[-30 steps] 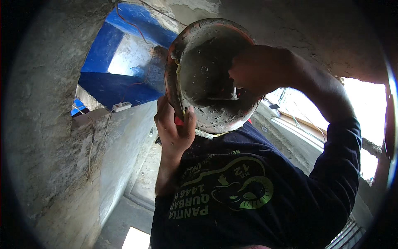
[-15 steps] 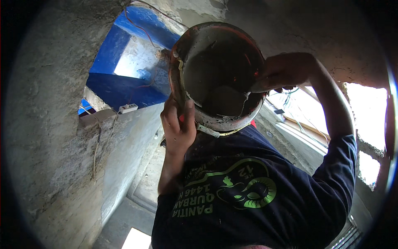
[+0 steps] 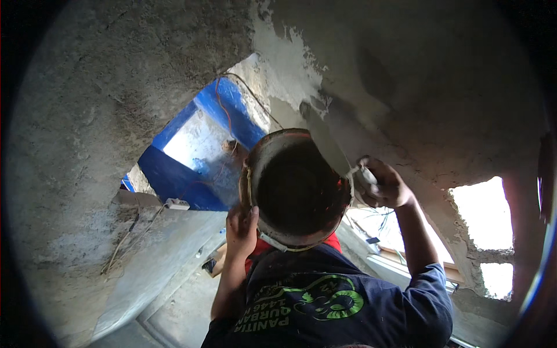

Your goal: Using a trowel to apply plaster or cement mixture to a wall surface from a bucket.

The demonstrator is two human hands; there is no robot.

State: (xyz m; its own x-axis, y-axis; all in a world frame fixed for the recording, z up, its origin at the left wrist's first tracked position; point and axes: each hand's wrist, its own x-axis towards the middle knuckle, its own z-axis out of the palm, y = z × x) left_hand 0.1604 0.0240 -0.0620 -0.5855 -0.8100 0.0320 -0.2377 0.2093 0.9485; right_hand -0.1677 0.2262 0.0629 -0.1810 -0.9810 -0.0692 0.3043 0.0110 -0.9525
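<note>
My left hand [image 3: 238, 233] grips the near left side of a round bucket [image 3: 253, 165], fingers wrapped at its mortar-smeared rim. The bucket is tipped so that its dark inside faces up; how much mortar is in it is hard to tell in the shade. My right hand [image 3: 387, 184] is closed round the pale handle of a trowel [image 3: 326, 140]. The trowel's long grey blade slants up and left over the bucket's far right rim, its tip close to the wall in the picture. A pale strip of the bucket's handle [image 3: 272, 241] hangs along the near rim.
A rough grey wall [image 3: 418, 87] rises ahead, with a lighter plaster patch [image 3: 293, 64]. To the left lie a blue-framed opening [image 3: 185, 180], hanging cables and a white power strip [image 3: 177, 203]. Bright openings [image 3: 484, 211] break the wall at right.
My right hand has lifted the trowel out of the bucket, its blade now above the far rim. The bucket and my left hand sit lower in the view, which has shifted.
</note>
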